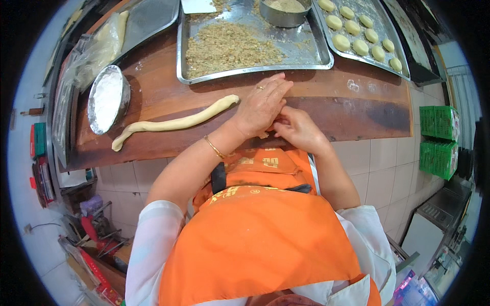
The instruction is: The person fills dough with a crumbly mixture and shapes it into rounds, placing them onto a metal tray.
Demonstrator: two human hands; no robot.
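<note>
My left hand, with a ring and a gold bracelet, reaches over the wooden table's near edge with its fingers stretched out side by side. Tucked against its palm side is my right hand, fingers curled in; what lies between the two hands is hidden. A small pale bit, perhaps dough, shows below my left palm. Left of my hands a long rope of dough lies bent on the table, its far end close to my left wrist.
A metal tray of crumbly filling stands beyond my hands, with a round metal container in it. A tray at right holds several round dough pieces. At left are a bowl of white powder and plastic-covered dough.
</note>
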